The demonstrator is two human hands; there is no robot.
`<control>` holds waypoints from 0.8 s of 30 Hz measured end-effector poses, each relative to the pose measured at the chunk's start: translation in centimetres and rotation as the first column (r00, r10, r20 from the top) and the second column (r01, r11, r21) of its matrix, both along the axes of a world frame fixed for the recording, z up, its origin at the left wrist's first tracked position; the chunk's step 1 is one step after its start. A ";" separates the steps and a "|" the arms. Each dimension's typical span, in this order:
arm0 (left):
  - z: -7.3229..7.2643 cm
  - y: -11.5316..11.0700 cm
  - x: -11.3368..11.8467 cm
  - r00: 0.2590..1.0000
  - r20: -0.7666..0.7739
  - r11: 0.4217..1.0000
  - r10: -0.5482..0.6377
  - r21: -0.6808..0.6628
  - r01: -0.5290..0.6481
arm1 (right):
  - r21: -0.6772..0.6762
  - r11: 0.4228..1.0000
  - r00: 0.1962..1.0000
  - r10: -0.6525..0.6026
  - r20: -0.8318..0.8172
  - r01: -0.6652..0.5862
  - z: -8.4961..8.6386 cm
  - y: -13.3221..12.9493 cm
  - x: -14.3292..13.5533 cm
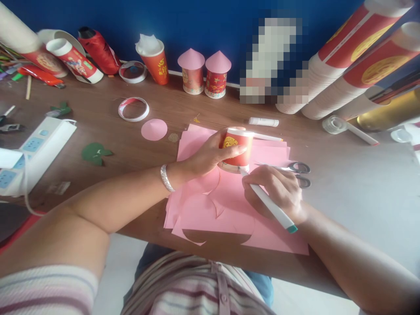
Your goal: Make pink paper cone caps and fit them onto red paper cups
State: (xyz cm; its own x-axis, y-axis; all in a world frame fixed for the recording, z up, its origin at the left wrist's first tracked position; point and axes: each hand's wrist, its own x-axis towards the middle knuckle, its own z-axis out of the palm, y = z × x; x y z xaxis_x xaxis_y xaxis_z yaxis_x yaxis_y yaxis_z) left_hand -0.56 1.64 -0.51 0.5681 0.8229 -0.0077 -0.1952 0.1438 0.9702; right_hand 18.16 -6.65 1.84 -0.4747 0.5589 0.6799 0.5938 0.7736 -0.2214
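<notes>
My left hand (218, 151) is wrapped round a red paper cup (236, 151) with a gold print, holding it above pink sheets. Between the fingers of my right hand (274, 190) is a white marker pen (271, 208) with a green end. Its tip meets or nearly meets the white band at the cup's lower edge, where a few dark marks show. Underneath lie the pink paper sheets (229, 214), some with round pieces cut out. Scissors (300, 167) with dark handles rest on the paper, partly behind my right hand.
Two small cups with pink cone roofs (218, 63) stand at the back. Left of the paper are a pink paper cone (154, 129), a white paper ring (133, 109) and green paper scraps (95, 153). A power strip (36, 148) lies far left; tall cup stacks (328, 65) lean at right.
</notes>
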 end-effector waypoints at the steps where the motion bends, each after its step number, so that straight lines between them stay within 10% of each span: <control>1: -0.1 0.0 0.0 1.000 -0.002 1.000 0.000 -0.001 0.000 | -0.006 1.000 1.000 0.013 0.008 -0.013 0.1 0.0 0.0; 24: -0.3 -0.2 -0.1 0.998 -0.053 0.999 0.037 0.040 -0.035 | -0.033 0.999 0.999 -0.039 0.002 0.039 -0.1 0.0 -0.1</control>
